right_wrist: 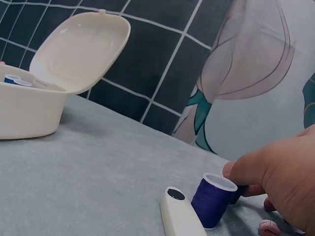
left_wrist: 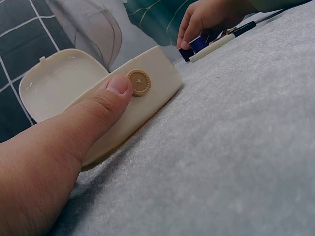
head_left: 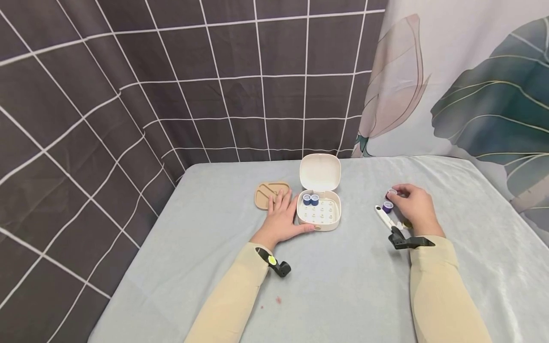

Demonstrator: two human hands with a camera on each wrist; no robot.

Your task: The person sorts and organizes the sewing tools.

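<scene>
An open cream sewing box [head_left: 319, 224] has two blue thread spools [head_left: 315, 200] in its back left corner, on a pegged insert [head_left: 321, 213]. My left hand [head_left: 280, 221] lies spread beside it, thumb against the box front at the brown button [left_wrist: 139, 82], fingertips over a tan divided tray [head_left: 262, 200]. At the right, my right hand [head_left: 416, 205] pinches a dark thread spool [head_left: 391, 192], mostly hidden behind the thumb in the right wrist view. A purple thread spool [right_wrist: 214, 199] stands just in front of it, next to a slim white-handled tool [head_left: 383, 215].
The box lid [head_left: 320, 172] stands raised at the back. A small pink roll [right_wrist: 269, 227] lies under my right hand. Dark checked cloth [head_left: 231, 95] hangs behind and left of the grey-covered table [head_left: 343, 286]; a leaf-print curtain [head_left: 399, 95] hangs at the back right.
</scene>
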